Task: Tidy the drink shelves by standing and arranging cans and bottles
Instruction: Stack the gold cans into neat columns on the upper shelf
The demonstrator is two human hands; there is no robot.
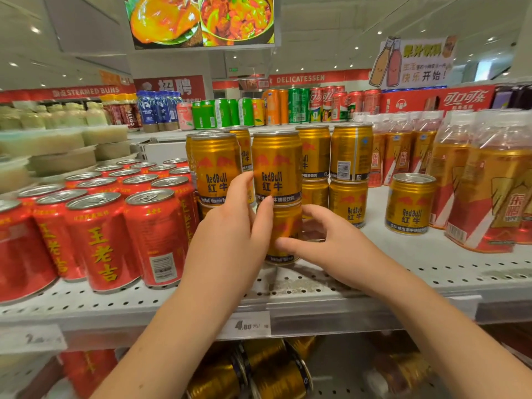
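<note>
Gold Red Bull cans stand in two-high stacks at the middle of the white perforated shelf (pixel 316 286). The front stack has an upper can (pixel 276 165) resting on a lower can (pixel 283 226). My left hand (pixel 230 240) wraps the lower can from the left, with fingers reaching up between the two front stacks. From the right, my right hand (pixel 325 240) holds the same lower can, thumb across its front. Another stacked can (pixel 216 165) stands just left. A single gold can (pixel 410 203) stands apart to the right.
Red herbal tea cans (pixel 106 240) fill the shelf on the left. Orange-labelled drink bottles (pixel 489 185) crowd the right. Green, orange and red soda cans (pixel 288 106) line the far shelf. More gold cans (pixel 259 370) lie on the shelf below, under a price tag (pixel 249 325).
</note>
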